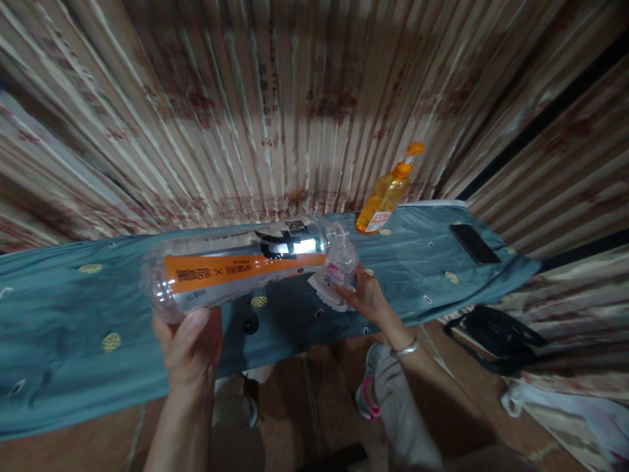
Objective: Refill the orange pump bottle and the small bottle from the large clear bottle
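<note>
My left hand (pixel 190 344) grips a large clear plastic bottle (pixel 236 262) with an orange and silver label near its base. The bottle lies almost level in the air, its neck pointing right. My right hand (pixel 368 295), with a bracelet at the wrist, is closed round a small clear bottle (pixel 343 262) with a pinkish label. The large bottle's mouth is at the top of the small one; whether they touch I cannot tell. Beneath the small bottle shows a white scalloped piece (pixel 327 295), partly covered. A small round black cap-like thing (pixel 251 324) rests on the cloth nearby.
An orange pump bottle (pixel 386 196) with yellow liquid stands towards the back of the teal cloth-covered table (pixel 59 314). A black phone (pixel 474 244) lies at the right. Patterned curtains (pixel 236 118) hang behind. On the floor at right is a black bag (pixel 501 334).
</note>
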`<state>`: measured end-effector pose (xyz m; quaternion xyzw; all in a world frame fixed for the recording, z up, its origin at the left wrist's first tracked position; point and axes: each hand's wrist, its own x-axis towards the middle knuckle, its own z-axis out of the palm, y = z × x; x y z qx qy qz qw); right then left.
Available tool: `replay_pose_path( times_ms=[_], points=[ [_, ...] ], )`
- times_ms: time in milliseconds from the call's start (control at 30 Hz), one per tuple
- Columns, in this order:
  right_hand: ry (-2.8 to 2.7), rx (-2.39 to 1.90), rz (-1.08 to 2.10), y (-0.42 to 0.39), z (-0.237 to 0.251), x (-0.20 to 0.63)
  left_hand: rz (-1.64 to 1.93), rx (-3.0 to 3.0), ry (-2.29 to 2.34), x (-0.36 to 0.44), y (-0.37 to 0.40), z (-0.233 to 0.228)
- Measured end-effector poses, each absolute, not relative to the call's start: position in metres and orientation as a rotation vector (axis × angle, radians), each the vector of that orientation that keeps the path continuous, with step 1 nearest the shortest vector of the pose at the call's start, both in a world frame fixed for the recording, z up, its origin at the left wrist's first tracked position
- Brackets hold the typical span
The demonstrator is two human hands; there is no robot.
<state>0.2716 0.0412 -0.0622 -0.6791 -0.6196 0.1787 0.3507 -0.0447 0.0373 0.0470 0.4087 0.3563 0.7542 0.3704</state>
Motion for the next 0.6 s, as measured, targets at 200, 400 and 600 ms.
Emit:
replay_pose_path(
  times_ms=[200, 400, 600],
  points=[
    [-1.599, -1.785, 0.462, 0.042, -0.062, 0.270, 1.918, 1.079, 0.914, -0.049, 0.038, 0.043],
    [-1.597, -1.785, 0.459, 0.041, -0.061, 0.269, 1.936, 1.061, 0.922, -0.051, 0.038, 0.035],
    [-1.579, -1.792, 0.463, 0.041, -0.061, 0.267, 1.955, 1.032, 0.904, -0.048, 0.038, 0.038]
  ],
)
